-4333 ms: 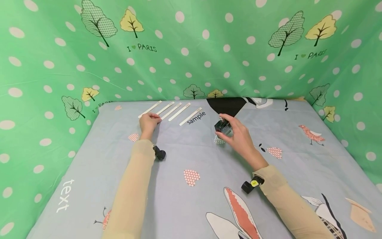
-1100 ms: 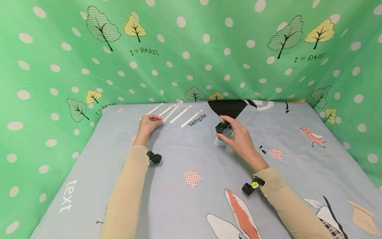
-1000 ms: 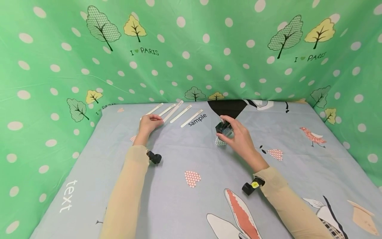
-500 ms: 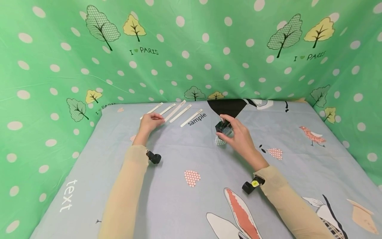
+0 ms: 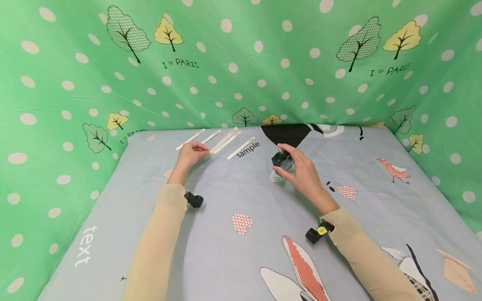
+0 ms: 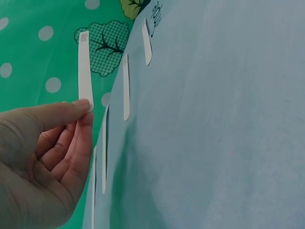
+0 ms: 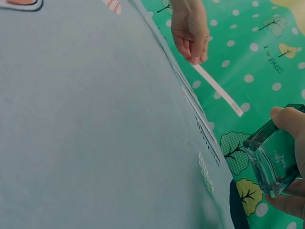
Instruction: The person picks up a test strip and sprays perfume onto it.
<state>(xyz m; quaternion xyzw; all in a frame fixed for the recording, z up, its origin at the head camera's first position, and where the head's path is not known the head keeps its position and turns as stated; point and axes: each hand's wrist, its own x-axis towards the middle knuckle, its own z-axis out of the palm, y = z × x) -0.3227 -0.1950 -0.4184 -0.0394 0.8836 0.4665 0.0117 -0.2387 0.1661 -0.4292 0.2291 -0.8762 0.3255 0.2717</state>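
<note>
My left hand pinches the near end of a white paper scent strip between thumb and fingertips. The strip points up and away, raised over the table, and its far end bears a small printed mark. In the head view it overlaps the neighbouring paper strip lying on the cloth. My right hand grips a dark, clear-glass perfume bottle with thumb and fingers on its opposite sides. Lettering shows on the glass, and the index finger is at the bottle's spray top.
More paper strips lie slanted at the back of the table: one strip beside the printed word "sample", another strip at far left. Grey-blue printed cloth covers the table. A green dotted curtain hangs behind and at both sides.
My left hand has lifted one strip from the row, and it has drifted right toward the neighbouring strip. The right hand with the perfume bottle has stayed nearly still.
</note>
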